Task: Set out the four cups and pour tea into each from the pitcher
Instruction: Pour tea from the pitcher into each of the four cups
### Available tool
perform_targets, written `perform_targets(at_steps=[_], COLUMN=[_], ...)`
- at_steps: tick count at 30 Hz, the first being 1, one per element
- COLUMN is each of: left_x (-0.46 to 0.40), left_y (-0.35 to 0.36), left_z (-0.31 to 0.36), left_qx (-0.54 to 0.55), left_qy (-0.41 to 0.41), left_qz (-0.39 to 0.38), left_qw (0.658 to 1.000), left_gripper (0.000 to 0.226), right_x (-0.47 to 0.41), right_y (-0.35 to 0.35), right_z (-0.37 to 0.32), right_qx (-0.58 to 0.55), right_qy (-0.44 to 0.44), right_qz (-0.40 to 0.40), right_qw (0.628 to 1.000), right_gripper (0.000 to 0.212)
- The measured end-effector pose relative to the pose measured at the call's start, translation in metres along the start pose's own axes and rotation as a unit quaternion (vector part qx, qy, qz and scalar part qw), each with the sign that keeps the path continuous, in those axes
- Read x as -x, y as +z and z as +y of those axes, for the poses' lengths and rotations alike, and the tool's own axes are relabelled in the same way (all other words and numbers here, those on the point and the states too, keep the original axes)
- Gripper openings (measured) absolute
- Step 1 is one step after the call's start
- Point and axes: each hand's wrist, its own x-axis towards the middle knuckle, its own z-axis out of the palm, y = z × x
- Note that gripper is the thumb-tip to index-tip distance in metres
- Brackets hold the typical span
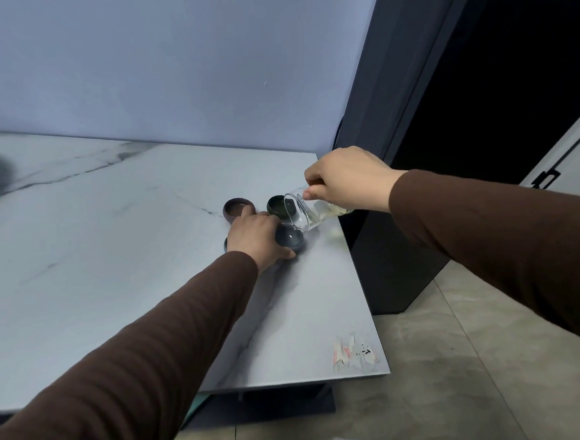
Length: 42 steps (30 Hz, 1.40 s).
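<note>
Centrally, four small cups cluster near the right edge of the marble-patterned worktop [111, 232]. The right hand [346, 179] has its grip closed around a clear glass pitcher [303, 212], thumb and fingers pinching its upper wall; the pitcher is tilted steeply, spout down over the grey-blue cup [288, 239], with a little pale tea pooled in its lower side. The left hand [257, 239] lies palm down among the cups, its grip narrowed on the grey-blue cup, thumb against the near wall and fingers at the far rim. Behind stand a brown cup [239, 208] and a dark green cup [278, 207], well apart from each other. A fourth cup [225, 245] shows only as a dark sliver under the left hand. Brown sleeves [153, 349] cover both forearms.
</note>
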Motion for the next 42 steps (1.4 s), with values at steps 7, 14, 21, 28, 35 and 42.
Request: perform_targets(at_steps=[7,14,21,28,35,42], left_x=[0.000,0.000,0.000,0.001,0.001,0.001], left_y=[0.000,0.000,-0.001,-0.001,-0.001,-0.001], left_z=[0.000,0.000,0.001,0.001,0.001,0.001], left_qx=[0.000,0.000,-0.005,0.000,-0.002,-0.002], left_qy=[0.001,0.001,0.001,0.000,-0.001,0.001], left_qz=[0.004,0.005,0.005,0.008,0.006,0.010], left_qw=[1.000,1.000,1.000,1.000,1.000,1.000], left_gripper=[0.065,0.065,0.063,0.063,0.064,0.061], right_x=[0.000,0.001,0.001,0.000,-0.003,-0.003], right_y=[-0.010,-0.015,-0.024,-0.029,-0.032,-0.032], right_z=[-0.005,-0.009,-0.013,-0.019,-0.027,-0.031], right_qx=[0.028,0.041,0.056,0.070,0.088,0.099], right_qy=[-0.019,-0.030,-0.042,-0.051,-0.070,-0.074], right_qz=[-0.013,-0.007,0.002,0.012,0.014,0.009], right_qw=[0.999,0.999,0.998,0.996,0.994,0.992], right_gripper=[0.034,0.037,0.045,0.047,0.036,0.047])
